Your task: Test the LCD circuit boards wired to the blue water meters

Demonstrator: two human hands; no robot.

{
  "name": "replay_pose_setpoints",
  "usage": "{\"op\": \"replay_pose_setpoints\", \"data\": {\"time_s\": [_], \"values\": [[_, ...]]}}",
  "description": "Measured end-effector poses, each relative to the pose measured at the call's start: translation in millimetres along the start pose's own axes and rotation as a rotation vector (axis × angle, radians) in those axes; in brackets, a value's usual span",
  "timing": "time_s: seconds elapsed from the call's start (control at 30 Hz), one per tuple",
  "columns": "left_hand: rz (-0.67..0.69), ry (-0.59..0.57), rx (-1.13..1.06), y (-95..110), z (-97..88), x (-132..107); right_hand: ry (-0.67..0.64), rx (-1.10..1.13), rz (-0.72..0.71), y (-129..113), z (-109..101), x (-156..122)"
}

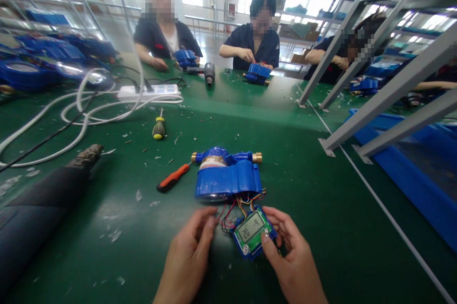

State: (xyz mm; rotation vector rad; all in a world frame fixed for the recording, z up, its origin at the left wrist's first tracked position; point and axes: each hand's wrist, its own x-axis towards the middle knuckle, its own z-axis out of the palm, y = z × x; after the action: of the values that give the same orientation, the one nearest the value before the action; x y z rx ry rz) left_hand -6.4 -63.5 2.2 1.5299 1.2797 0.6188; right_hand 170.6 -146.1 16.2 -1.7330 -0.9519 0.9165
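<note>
A blue water meter body (228,175) with brass end fittings lies on the green table (303,209) just beyond my hands. Coloured wires run from it to a small blue-framed circuit board with an LCD display (253,230) reading digits. My right hand (291,256) grips this display module, thumb pressed on its lower right corner and fingers behind its right edge. My left hand (191,251) rests curled beside the wires at the module's left, fingertips touching them. An orange-handled screwdriver (173,178) lies left of the meter.
A yellow-and-black screwdriver (158,128), a white power strip (148,92) with looping white cables, and a dark sleeved arm (39,204) are at the left. Three people work on blue meters across the table. Grey metal struts (385,104) and a blue bin (421,171) stand at right.
</note>
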Motion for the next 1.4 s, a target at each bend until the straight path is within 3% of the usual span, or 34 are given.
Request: {"op": "replay_pose_setpoints", "data": {"time_s": [0.13,0.23,0.33,0.37,0.47,0.53,0.6,0.7,0.9,1.17,1.4], "values": [[0.245,-0.113,0.157,4.5,2.6,-4.0,-0.026,0.077,0.017,-4.3,-2.8,1.0],[0.260,-0.228,0.081,12.4,6.7,-8.5,-0.051,0.136,0.054,-10.9,-7.6,5.2],[0.303,-0.239,0.066,18.0,7.0,-11.7,-0.097,0.192,0.079,-15.6,-13.3,10.7],[0.337,-0.172,0.104,18.7,5.3,-11.2,-0.117,0.208,0.084,-16.3,-14.7,11.9],[0.503,0.197,0.373,20.2,-6.2,-0.3,-0.158,0.214,0.099,-16.2,-15.3,12.1],[0.617,0.323,0.594,23.3,-16.9,15.5,-0.160,0.188,0.102,-15.5,-12.7,9.9],[0.672,0.237,0.734,29.3,-26.2,35.5,-0.165,0.170,0.096,-15.3,-8.9,6.9],[0.608,0.040,0.764,42.3,-33.9,65.8,-0.139,0.157,0.079,-17.2,-4.7,3.6],[0.473,0.053,0.698,64.8,-40.5,108.5,-0.025,0.127,0.007,-23.8,-2.9,3.6],[0.617,-0.297,0.706,69.3,-49.4,110.2,-0.023,0.252,-0.038,-19.0,3.9,2.3],[0.537,-0.267,0.762,93.5,-40.5,126.4,0.032,0.254,-0.075,-34.8,1.9,0.7]]}}
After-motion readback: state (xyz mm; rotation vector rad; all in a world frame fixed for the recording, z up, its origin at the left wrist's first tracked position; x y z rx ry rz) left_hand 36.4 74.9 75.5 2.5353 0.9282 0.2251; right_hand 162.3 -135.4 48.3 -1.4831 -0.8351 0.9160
